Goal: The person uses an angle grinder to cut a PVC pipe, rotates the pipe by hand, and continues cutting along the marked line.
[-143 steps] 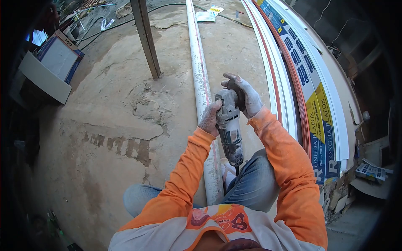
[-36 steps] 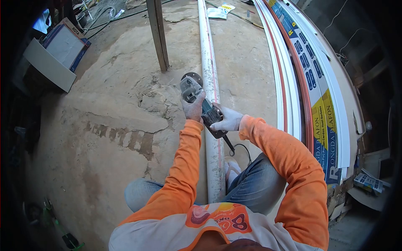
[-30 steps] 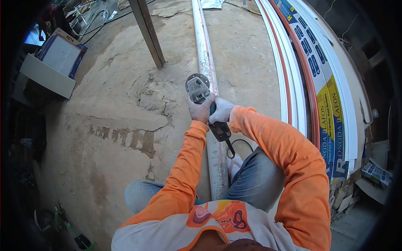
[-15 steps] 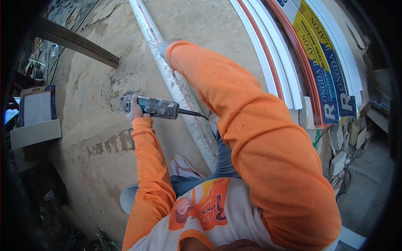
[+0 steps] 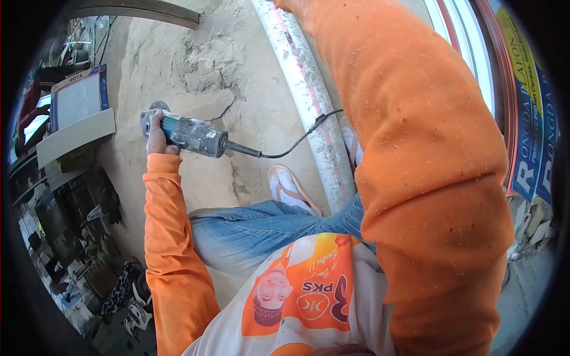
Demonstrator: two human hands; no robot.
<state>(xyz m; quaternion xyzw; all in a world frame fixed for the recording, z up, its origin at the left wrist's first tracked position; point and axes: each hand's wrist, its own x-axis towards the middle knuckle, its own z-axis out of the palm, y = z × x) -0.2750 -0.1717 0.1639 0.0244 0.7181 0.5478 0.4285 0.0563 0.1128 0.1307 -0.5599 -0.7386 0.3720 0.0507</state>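
Observation:
My left hand (image 5: pixel 157 136) is wrapped round the front part of an angle grinder (image 5: pixel 199 137), held out to the left above the concrete ground. The grinder's body is grey and teal, smeared with white. Its black cord (image 5: pixel 279 155) runs right, across a long white pipe (image 5: pixel 300 77), and goes behind my right sleeve. Red printed lettering and dirty patches mark the pipe, which lies on the ground between my sandalled feet. My right arm (image 5: pixel 427 136) stretches forward over the pipe's right side; its hand lies beyond the top edge of the view.
A wooden beam (image 5: pixel 136 10) crosses the upper left. A ROTA box (image 5: pixel 77 101) and assorted clutter stand along the left. White strips (image 5: pixel 469 44) and blue-yellow Plafon packaging (image 5: pixel 525 136) lie at right, near broken stones (image 5: pixel 525 222). The concrete ground (image 5: pixel 196 65) is cracked.
The view has shifted, so the pipe and panels appear further right. My left hand has moved left with the grinder, and more cord shows. My right hand has left the view at the top.

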